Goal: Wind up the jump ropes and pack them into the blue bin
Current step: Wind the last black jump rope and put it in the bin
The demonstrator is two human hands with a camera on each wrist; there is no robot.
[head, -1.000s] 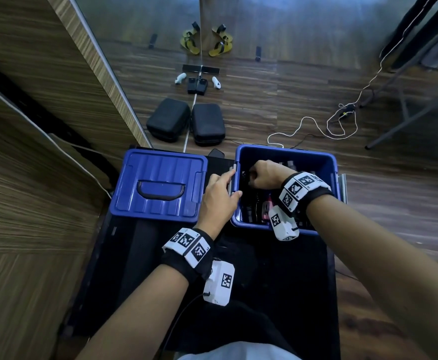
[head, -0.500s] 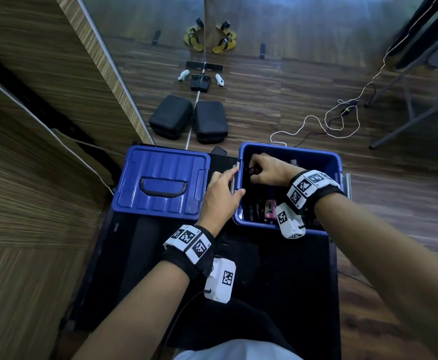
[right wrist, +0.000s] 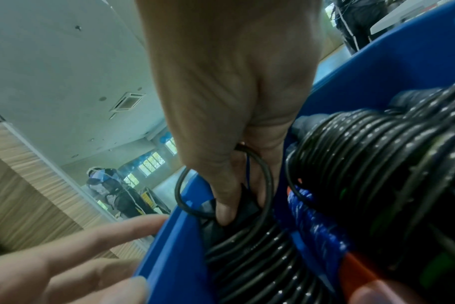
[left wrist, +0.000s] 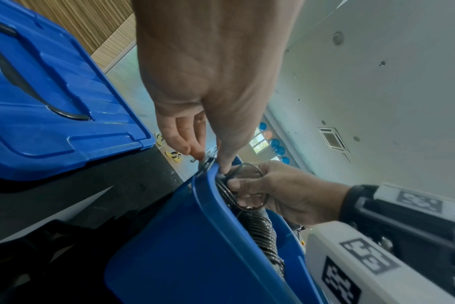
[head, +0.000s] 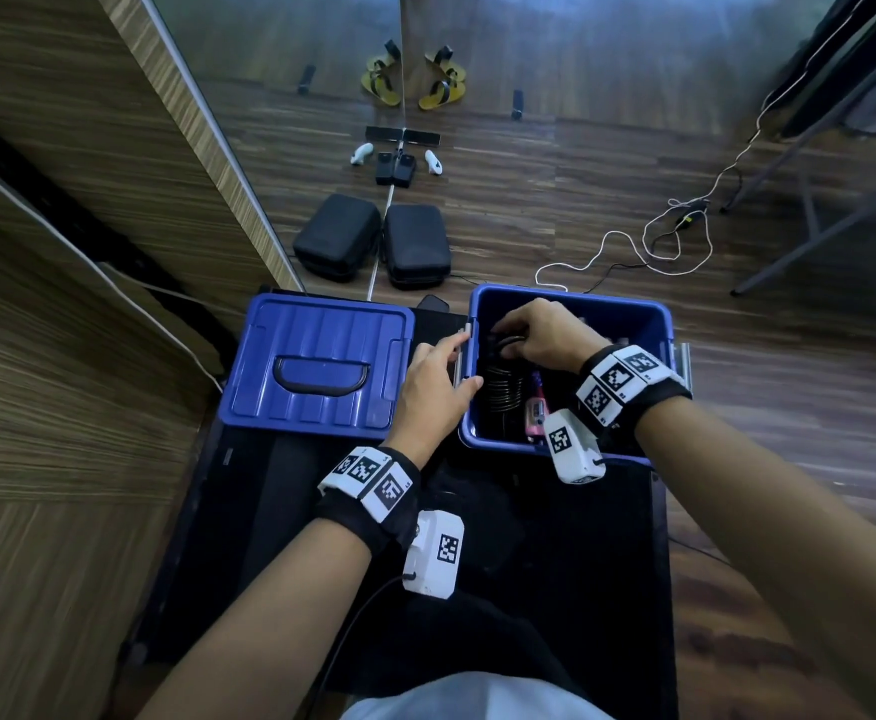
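The blue bin (head: pixel 571 297) stands open on the black surface, right of its lid (head: pixel 316 366). Inside lie wound black jump ropes (head: pixel 503 389) and a pink handle (head: pixel 535 407). My right hand (head: pixel 534 330) is inside the bin at its far left corner, gripping a loose loop of black rope (right wrist: pixel 268 174) against the wound coil (right wrist: pixel 247 257). My left hand (head: pixel 435 387) rests on the bin's left rim (left wrist: pixel 208 185); its thumb touches the rim and its straight fingers (right wrist: pixel 91 242) lie outside the wall. A second coil (right wrist: pixel 364 154) lies beside a blue handle (right wrist: pixel 314 224).
The bin and lid sit on a black table (head: pixel 529 563) close to my body. On the wooden floor beyond are two black cases (head: pixel 373 241), a white cable (head: pixel 633 252), sandals (head: pixel 415 80) and metal chair legs (head: pixel 815 220). A wood-panel wall (head: pixel 87 200) stands left.
My right hand has shifted slightly toward the bin's far left corner, still holding the rope loop. The left hand has stayed on the rim.
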